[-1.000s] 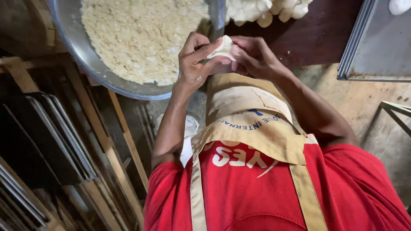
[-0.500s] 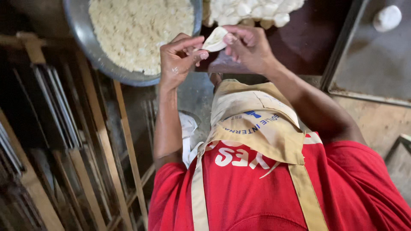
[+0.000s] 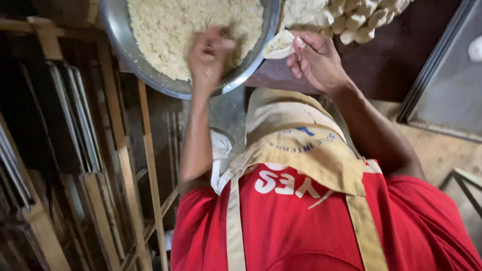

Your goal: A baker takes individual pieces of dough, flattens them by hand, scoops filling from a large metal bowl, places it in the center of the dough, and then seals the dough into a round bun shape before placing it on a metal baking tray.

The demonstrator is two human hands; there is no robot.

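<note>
My left hand (image 3: 208,55) is down in a large metal bowl (image 3: 125,45) of pale crumbly filling (image 3: 165,30). Its fingers are bunched in the filling and blurred by motion. My right hand (image 3: 316,62) is beside the bowl's rim and holds a small flat dough wrapper (image 3: 278,45) with a little filling on it. Just beyond that hand, a pile of shaped white dough pieces (image 3: 346,17) lies on the dark table (image 3: 381,65). My red shirt and tan apron (image 3: 301,150) fill the lower part of the view.
A grey metal tray (image 3: 447,95) lies at the right with a white lump (image 3: 474,47) on it. Wooden racks (image 3: 145,165) holding upright flat trays (image 3: 75,120) stand at the left, below the bowl. A metal frame corner (image 3: 464,178) shows at the right edge.
My left hand has let go of the dough wrapper and moved left into the bowl of filling. My right hand keeps the wrapper, now alone, near the bowl's rim.
</note>
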